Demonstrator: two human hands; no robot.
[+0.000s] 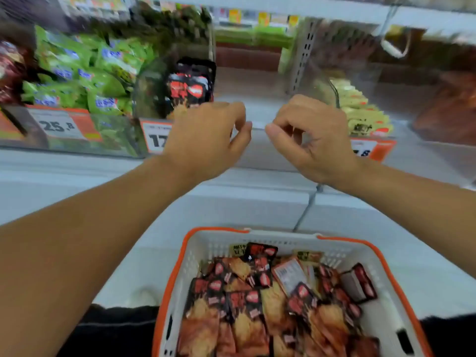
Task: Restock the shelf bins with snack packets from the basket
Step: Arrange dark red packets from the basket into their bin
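A shop aisle under even, bright light: a pale grey shelf ledge (pixel 77 173) runs across the view, orange price tags (pixel 61 124) fixed along its front edge. A perforated metal upright (pixel 304 55) rises behind, with further stocked shelving (pixel 255 34) blurred beyond.

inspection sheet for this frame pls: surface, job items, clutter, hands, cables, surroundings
surface: pale shelf ledge below the bins.
job's things: orange-rimmed basket full of black-and-red snack packets; clear bin holding one such packet, mostly unfilled.
clutter: nothing seen.
hands: left hand and right hand raised before the bins, fingers loosely curled, holding nothing.
cables: nothing seen.
surroundings: green packets at left, yellow packets at right, orange price tags; image blurred.
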